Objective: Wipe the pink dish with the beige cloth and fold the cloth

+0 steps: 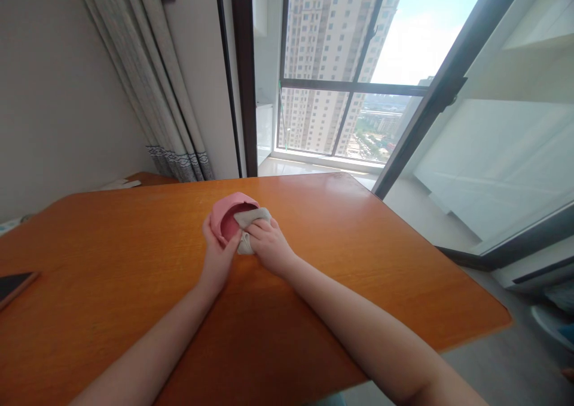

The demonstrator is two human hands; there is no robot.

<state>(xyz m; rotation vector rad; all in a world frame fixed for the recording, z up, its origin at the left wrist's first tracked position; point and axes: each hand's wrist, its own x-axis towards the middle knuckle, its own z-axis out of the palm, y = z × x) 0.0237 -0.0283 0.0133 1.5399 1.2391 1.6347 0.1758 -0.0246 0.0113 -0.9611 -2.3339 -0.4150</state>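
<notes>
A pink hollow container with a rounded opening is tilted toward me above the wooden table, near its middle. My left hand is closed around its left and lower side, the thumb at the lower rim. A pale grey cloth is bunched in my right hand, whose fingers press it at the right edge of the opening. Part of the cloth hangs below the right fingers. The container's underside and part of its inside are hidden by the hands and the cloth.
The orange-brown wooden table spreads around my arms. At its left edge lies a dark flat object with a brownish rim. Behind stand a grey curtain, a dark door frame and a window. A glass panel leans at the right.
</notes>
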